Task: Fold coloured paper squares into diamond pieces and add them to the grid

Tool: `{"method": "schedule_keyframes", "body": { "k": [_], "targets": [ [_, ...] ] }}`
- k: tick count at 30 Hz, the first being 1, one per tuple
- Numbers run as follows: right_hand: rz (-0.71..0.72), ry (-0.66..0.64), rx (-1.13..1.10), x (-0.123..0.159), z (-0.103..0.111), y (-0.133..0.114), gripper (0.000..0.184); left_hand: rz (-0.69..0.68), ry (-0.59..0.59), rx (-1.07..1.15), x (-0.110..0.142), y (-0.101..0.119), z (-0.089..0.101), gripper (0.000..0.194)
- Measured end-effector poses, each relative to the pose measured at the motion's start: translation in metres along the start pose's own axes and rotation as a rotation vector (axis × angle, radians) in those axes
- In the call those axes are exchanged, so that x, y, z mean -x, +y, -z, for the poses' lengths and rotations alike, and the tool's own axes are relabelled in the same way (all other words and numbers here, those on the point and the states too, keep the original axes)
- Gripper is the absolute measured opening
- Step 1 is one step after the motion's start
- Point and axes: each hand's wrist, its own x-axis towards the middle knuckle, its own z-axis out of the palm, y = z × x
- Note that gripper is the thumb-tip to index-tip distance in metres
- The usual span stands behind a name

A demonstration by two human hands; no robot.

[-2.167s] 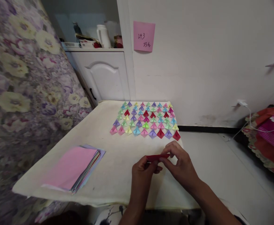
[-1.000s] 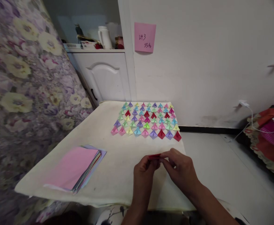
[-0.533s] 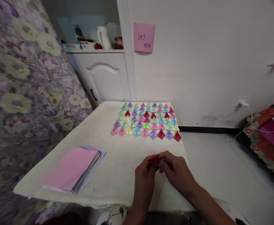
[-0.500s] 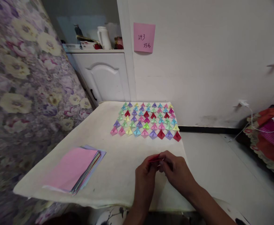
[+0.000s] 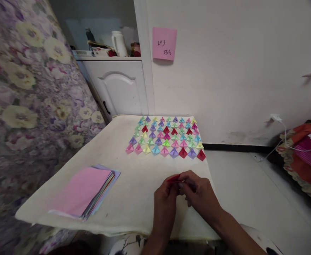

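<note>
Between my two hands is a small red folded paper (image 5: 174,178), seen nearly edge-on above the table. My left hand (image 5: 166,196) pinches its left part, thumb in front. The fingers of my right hand (image 5: 195,187) are closed on its right end, which they mostly hide. Just beyond my hands, several rows of small folded paper pieces (image 5: 164,151) in pink, purple, green, blue, yellow and red lie on the cream-covered table (image 5: 129,187).
A stack of coloured paper sheets (image 5: 82,193), pink on top, lies at the table's left. Behind stand a white cabinet (image 5: 120,85) and a wall bearing a pink note (image 5: 164,43). A floral curtain (image 5: 38,117) hangs at the left. A charger (image 5: 275,118) with cable is at the right.
Both hands have drawn closer together around the red folded paper, and less of it shows. My right fingers have curled further over its right end. The rows and the stack have stayed put.
</note>
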Motion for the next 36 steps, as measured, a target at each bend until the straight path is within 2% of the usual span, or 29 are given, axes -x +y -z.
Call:
{"method": "schedule_keyframes", "body": {
  "k": [7, 14, 21, 26, 29, 36],
  "targets": [
    [0.001, -0.048, 0.025, -0.002, 0.001, 0.001, 0.024, -0.057, -0.005, -0.063, 0.001, 0.005, 0.001, 0.026],
    [-0.027, -0.099, 0.044, -0.004, 0.003, 0.005, 0.018, -0.03, -0.111, -0.095, 0.0, 0.008, 0.002, 0.035],
    [-0.028, -0.098, 0.026, -0.006, 0.008, 0.001, 0.016, 0.097, -0.178, 0.173, -0.003, 0.009, 0.004, 0.037],
    [-0.005, -0.089, 0.052, -0.006, 0.01, 0.0, 0.015, 0.171, -0.135, 0.303, -0.004, 0.013, 0.004, 0.031],
    [0.013, -0.098, 0.055, -0.007, 0.01, 0.0, 0.015, 0.18, -0.114, 0.344, -0.005, 0.014, 0.005, 0.034],
    [0.055, -0.116, 0.139, -0.007, 0.01, 0.001, 0.013, 0.204, -0.145, 0.443, -0.008, 0.006, 0.007, 0.031]
  ]
}}
